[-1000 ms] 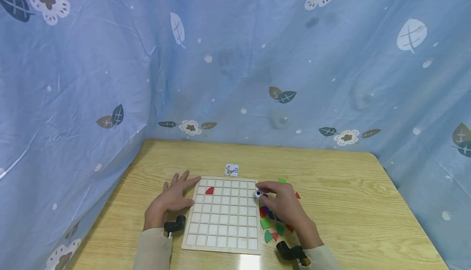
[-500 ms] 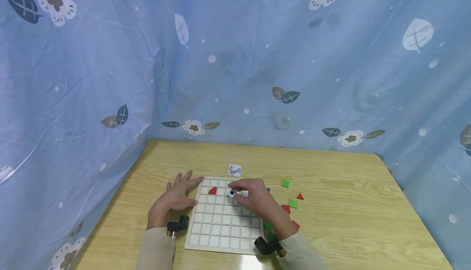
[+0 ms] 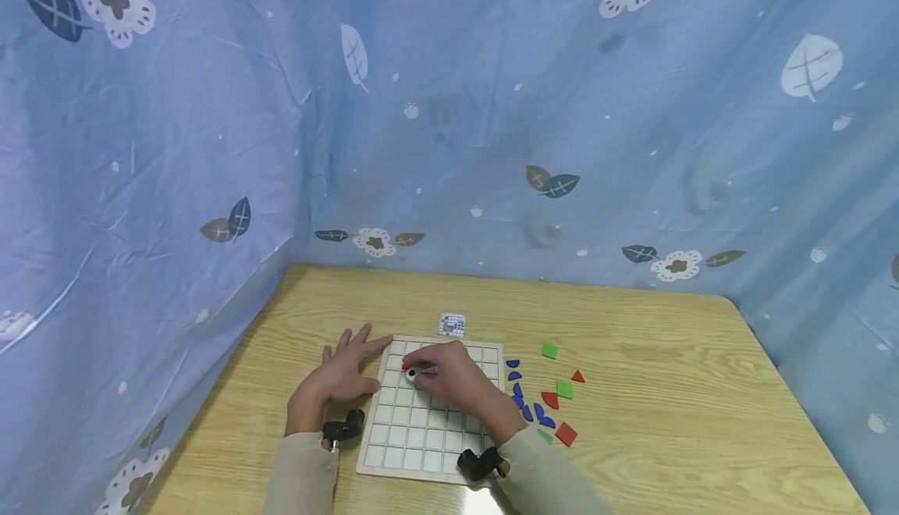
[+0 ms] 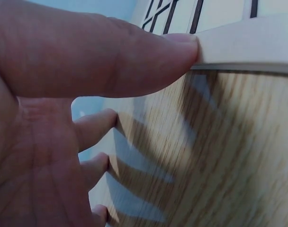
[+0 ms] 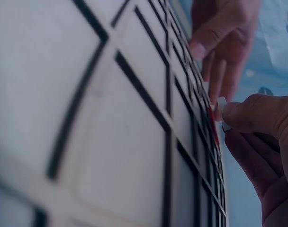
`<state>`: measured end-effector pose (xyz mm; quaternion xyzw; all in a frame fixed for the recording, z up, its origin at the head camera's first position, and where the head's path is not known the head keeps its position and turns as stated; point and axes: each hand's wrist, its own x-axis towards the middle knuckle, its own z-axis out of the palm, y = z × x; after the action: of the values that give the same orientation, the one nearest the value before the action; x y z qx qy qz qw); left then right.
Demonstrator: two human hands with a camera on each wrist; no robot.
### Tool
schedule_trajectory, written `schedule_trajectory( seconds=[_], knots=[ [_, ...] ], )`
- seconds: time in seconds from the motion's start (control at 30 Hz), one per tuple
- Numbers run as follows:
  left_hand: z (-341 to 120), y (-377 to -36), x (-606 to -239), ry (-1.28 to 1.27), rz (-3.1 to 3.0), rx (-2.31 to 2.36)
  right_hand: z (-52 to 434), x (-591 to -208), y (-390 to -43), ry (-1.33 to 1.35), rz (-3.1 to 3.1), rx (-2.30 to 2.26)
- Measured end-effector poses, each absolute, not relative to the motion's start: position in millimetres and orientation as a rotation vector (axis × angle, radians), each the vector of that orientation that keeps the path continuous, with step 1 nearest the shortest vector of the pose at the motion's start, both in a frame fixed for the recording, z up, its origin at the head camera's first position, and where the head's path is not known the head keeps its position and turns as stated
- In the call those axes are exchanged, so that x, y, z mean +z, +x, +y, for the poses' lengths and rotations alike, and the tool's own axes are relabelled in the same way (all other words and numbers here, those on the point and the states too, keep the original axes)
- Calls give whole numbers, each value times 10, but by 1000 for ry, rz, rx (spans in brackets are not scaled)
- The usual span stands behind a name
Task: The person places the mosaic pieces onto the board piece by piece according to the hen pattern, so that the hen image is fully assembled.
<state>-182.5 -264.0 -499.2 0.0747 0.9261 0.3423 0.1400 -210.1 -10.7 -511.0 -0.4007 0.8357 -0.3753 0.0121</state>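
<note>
On the grid board (image 3: 431, 410), far-left corner: lay a red quarter-round piece (image 3: 406, 364) in a cell of the second row from the far edge, mostly hidden by fingers
Right hand (image 3: 453, 382): reached across the board from its right side, fingers curled, pinching a small white piece with a dark dot (image 3: 412, 373) between thumb and forefinger
White piece: hung just over the board, touching or nearly touching the red piece's near-right side; could not tell which from the head view
Same grip, right wrist view: showed the white piece (image 5: 221, 105) nipped at the fingertips (image 5: 246, 113), low above the board (image 5: 111, 142), a sliver of red (image 5: 214, 126) just beneath
Key relation: red piece lay straight ahead of the right fingertips, toward the board's far-left corner; right hand nearer to it than the left
Left hand (image 3: 344, 378): rested flat on the table (image 3: 632, 328) against the board's left edge, fingers straight and spread, gripping nothing
Left wrist view: showed the thumb (image 4: 111, 61) pressed to the board's edge (image 4: 248, 47)
Right of the board: lay loose blue, red and green pieces (image 3: 541, 398) scattered on the table
Beyond the board's far edge: sat a small pattern card (image 3: 452, 324), well apart from both hands
</note>
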Motion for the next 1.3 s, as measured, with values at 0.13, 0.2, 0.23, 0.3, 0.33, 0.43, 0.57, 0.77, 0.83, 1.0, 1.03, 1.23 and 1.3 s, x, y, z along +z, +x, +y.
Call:
schedule_trajectory(
  seconds=[0.13, 0.2, 0.23, 0.3, 0.33, 0.43, 0.57, 0.77, 0.83, 1.0, 1.03, 1.23, 1.3],
  knots=[
    [-2645, -1827, -5007, 226, 2681, 987, -177, -5148, -2093, -1278, 2644, -1123],
    [-2647, -1828, -5008, 224, 2681, 990, -206, -5157, -2093, -1294, 2666, -1083],
    [-2647, -1827, -5005, 223, 2681, 990, -220, -5160, -2094, -1307, 2677, -1064],
    [-2649, -1827, -5002, 222, 2682, 989, -242, -5167, -2099, -1333, 2705, -1018],
    [-2648, -1826, -4997, 223, 2683, 988, -250, -5168, -2098, -1344, 2716, -1002],
    [-2648, -1824, -4986, 226, 2681, 980, -267, -5177, -2092, -1356, 2747, -970],
    [-2652, -1823, -4979, 228, 2679, 982, -282, -5177, -2071, -1335, 2753, -968],
    [-2658, -1825, -4983, 225, 2675, 997, -306, -5163, -2048, -1289, 2733, -997],
    [-2657, -1827, -4987, 226, 2675, 995, -302, -5160, -2045, -1288, 2734, -1004],
    [-2643, -1828, -4991, 219, 2677, 990, -206, -5109, -2004, -1286, 2708, -1093],
    [-2639, -1828, -4990, 217, 2678, 991, -168, -5096, -1988, -1273, 2688, -1132],
    [-2629, -1818, -4980, 213, 2680, 987, 178, -4981, -1865, -1094, 2538, -1393],
    [-2634, -1817, -4978, 213, 2681, 987, 331, -4943, -1832, -1039, 2521, -1453]
  ],
)
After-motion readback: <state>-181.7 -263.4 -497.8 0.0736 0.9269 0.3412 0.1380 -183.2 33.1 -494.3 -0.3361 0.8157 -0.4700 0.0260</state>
